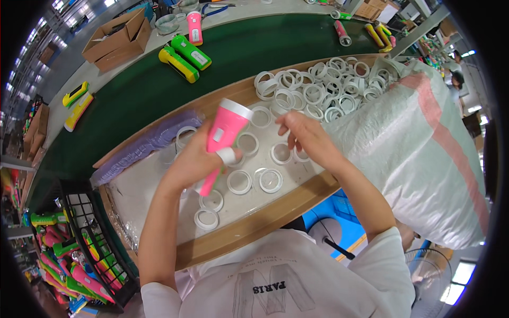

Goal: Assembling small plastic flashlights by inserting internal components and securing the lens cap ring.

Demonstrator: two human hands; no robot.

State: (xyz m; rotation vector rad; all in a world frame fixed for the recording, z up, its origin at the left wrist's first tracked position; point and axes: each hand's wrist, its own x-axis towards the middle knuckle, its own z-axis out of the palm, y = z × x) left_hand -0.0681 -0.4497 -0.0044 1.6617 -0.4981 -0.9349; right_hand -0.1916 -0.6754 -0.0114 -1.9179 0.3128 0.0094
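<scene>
The pink flashlight (227, 127) is gripped by the fingers of the left hand (192, 160) above the table (139, 193), its long axis running from one o'clock, wide end, to seven; it lies at nine o'clock from the right hand (310, 139), whose fingers curl loosely, apparently empty.

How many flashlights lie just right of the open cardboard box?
3: a pink flashlight at the far edge of the green belt, a green flashlight nearer, and a yellow-and-green flashlight beside it. None seems hidden.
</scene>
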